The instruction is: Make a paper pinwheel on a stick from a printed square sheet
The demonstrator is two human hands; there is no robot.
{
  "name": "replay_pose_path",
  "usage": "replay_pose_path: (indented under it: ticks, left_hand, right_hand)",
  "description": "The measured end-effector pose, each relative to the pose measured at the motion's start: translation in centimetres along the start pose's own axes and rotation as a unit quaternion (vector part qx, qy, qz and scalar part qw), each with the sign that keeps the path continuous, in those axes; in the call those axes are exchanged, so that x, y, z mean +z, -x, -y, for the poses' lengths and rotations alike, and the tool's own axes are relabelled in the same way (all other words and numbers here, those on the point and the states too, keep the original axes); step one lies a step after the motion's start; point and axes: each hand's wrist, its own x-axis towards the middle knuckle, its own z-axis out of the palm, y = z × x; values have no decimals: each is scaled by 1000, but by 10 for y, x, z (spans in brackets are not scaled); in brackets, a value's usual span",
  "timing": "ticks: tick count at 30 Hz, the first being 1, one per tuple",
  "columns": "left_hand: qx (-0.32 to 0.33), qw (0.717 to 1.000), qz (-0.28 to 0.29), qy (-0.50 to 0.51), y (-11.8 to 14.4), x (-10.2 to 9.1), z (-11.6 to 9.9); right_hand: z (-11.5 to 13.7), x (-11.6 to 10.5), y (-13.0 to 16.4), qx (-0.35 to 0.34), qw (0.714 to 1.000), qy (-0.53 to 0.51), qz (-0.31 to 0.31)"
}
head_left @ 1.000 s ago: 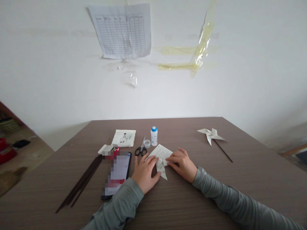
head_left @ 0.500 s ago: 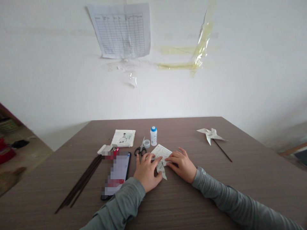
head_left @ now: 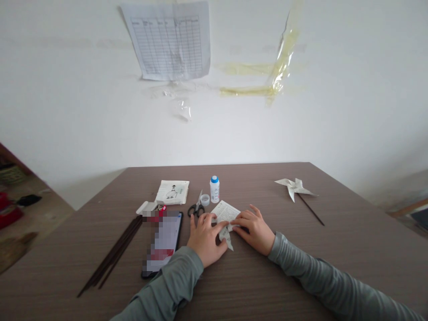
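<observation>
The left hand [head_left: 207, 241] has edged over the paper [head_left: 228, 211], seemingly closer to the right hand [head_left: 257, 231].

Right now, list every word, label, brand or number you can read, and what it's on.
No text reads clearly.
Folded paper: printed lines, too small.
Blue-capped bottle: label marks, too small.
Wall sheet: table with headings, blurred.
Paper stack: drawing, small marks beside it unreadable.
Phone: screen partly pixelated, nothing legible.
</observation>
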Motion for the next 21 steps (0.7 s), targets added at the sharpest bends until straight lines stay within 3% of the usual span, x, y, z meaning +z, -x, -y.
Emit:
replay_pose_path:
  ticks: [4,21]
  left_hand:
    - [-1,1000,4,0,-1,2,1]
    - [-31,998,44,17,1,-24,-13]
  right_hand:
    - [3,-2,0,19,1000,-3,6]
    - [8,-5,-2,31,999,-4,-3]
